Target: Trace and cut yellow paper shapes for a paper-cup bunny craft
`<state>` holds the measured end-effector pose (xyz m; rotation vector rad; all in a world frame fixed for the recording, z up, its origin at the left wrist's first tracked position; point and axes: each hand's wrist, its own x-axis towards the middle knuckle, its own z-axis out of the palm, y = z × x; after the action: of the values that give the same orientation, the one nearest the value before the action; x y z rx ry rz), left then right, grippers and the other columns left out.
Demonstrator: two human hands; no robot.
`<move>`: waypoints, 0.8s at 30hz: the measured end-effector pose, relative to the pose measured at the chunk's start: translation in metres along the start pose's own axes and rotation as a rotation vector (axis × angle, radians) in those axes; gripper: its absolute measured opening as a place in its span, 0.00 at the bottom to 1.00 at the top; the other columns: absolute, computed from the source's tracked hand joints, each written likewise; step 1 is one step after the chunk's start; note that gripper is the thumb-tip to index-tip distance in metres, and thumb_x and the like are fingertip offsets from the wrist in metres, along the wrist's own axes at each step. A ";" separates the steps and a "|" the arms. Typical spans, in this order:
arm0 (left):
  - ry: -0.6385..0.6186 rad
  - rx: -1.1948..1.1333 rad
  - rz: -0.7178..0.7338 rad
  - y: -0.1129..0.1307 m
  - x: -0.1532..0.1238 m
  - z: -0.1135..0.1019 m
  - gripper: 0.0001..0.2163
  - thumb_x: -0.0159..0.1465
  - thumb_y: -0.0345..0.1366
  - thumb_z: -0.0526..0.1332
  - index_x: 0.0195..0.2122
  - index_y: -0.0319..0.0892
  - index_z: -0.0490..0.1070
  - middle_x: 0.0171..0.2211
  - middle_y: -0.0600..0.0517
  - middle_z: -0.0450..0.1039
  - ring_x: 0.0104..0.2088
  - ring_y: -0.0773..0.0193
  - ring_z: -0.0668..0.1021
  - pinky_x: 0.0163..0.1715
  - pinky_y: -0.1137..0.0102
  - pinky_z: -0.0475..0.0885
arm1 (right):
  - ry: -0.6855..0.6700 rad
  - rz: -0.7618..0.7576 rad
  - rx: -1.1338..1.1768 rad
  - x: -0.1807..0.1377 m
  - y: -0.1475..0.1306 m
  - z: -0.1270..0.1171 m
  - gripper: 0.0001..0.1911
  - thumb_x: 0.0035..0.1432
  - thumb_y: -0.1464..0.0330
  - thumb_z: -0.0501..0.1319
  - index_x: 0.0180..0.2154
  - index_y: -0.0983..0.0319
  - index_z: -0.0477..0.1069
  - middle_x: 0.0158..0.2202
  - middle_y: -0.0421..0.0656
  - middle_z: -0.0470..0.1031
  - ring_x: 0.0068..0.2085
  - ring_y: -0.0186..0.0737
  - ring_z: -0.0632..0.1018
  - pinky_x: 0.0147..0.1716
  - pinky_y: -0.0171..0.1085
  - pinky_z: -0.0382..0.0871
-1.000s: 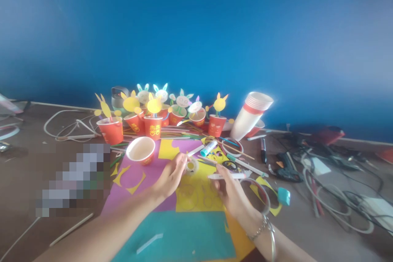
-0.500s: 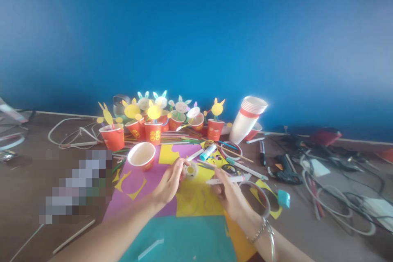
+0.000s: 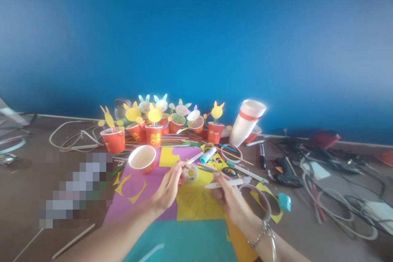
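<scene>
My left hand is closed, its fingers pinching the left edge of a small roll of tape above the yellow paper. Pencil outlines of rounded shapes show faintly on that paper. In my right hand lies a white marker, gripped between thumb and fingers and pointing left. Scissors with dark handles rest just behind my right fingers. A glue stick lies behind the tape roll. The paper cup stands on purple paper left of my hands.
Behind stand several red cups with paper rabbit figures, and a leaning stack of white cups. To the right are a large tape roll, a black marker, a glue gun and tangled cables. Teal paper lies in front.
The whole scene sits slightly lower at the back as my view tilts a little. Both hands keep their holds, and the marker has shifted only slightly.
</scene>
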<state>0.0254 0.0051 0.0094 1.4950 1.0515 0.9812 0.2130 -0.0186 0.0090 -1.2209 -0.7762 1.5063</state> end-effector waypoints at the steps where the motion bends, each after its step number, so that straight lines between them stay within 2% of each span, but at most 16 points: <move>1: 0.002 0.007 -0.001 0.000 0.000 0.000 0.18 0.67 0.47 0.40 0.40 0.44 0.65 0.25 0.56 0.58 0.28 0.64 0.65 0.33 0.69 0.62 | 0.000 0.002 -0.001 0.000 0.000 0.000 0.18 0.49 0.56 0.63 0.24 0.58 0.56 0.17 0.31 0.51 0.18 0.30 0.53 0.18 0.33 0.43; 5: 0.000 0.005 0.010 -0.001 0.000 0.000 0.17 0.67 0.46 0.40 0.41 0.45 0.65 0.25 0.56 0.57 0.29 0.64 0.64 0.32 0.70 0.62 | 0.003 0.018 0.005 0.001 0.001 -0.001 0.18 0.47 0.57 0.64 0.25 0.58 0.57 0.18 0.31 0.52 0.18 0.29 0.54 0.18 0.32 0.42; 10: -0.023 -0.013 0.015 -0.003 0.000 0.000 0.17 0.67 0.46 0.40 0.43 0.45 0.63 0.24 0.57 0.56 0.27 0.65 0.63 0.30 0.71 0.62 | -0.062 -0.012 -0.054 0.000 0.003 -0.004 0.13 0.49 0.62 0.62 0.25 0.59 0.58 0.17 0.32 0.55 0.19 0.31 0.57 0.19 0.31 0.46; 13: -0.024 -0.001 -0.016 -0.003 0.001 0.001 0.17 0.67 0.47 0.41 0.44 0.44 0.63 0.23 0.57 0.57 0.25 0.65 0.64 0.29 0.71 0.63 | -0.132 -0.094 -0.153 -0.006 0.003 -0.004 0.12 0.48 0.63 0.62 0.23 0.59 0.59 0.17 0.32 0.57 0.20 0.30 0.60 0.20 0.31 0.50; 16: -0.028 -0.012 -0.028 -0.003 0.002 0.002 0.17 0.67 0.47 0.41 0.43 0.44 0.64 0.22 0.58 0.57 0.25 0.64 0.65 0.28 0.71 0.64 | -0.170 -0.154 -0.339 -0.010 0.007 -0.001 0.14 0.50 0.60 0.61 0.22 0.59 0.59 0.16 0.33 0.61 0.19 0.31 0.62 0.19 0.31 0.52; 19: -0.028 -0.024 -0.014 -0.002 0.003 0.002 0.17 0.67 0.47 0.41 0.42 0.44 0.64 0.21 0.58 0.56 0.25 0.65 0.65 0.26 0.71 0.64 | -0.148 -0.165 -0.511 -0.010 0.014 0.001 0.13 0.49 0.64 0.61 0.21 0.59 0.58 0.14 0.33 0.60 0.18 0.30 0.60 0.17 0.30 0.51; 24: -0.028 -0.010 -0.002 -0.003 0.003 0.003 0.17 0.68 0.46 0.40 0.42 0.43 0.64 0.21 0.59 0.56 0.24 0.67 0.63 0.26 0.72 0.62 | -0.070 -0.190 -0.663 -0.007 0.013 0.003 0.12 0.46 0.70 0.58 0.19 0.59 0.55 0.15 0.32 0.56 0.17 0.29 0.58 0.16 0.30 0.50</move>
<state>0.0284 0.0079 0.0060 1.4955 1.0267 0.9601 0.2057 -0.0284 -0.0002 -1.5179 -1.4703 1.1692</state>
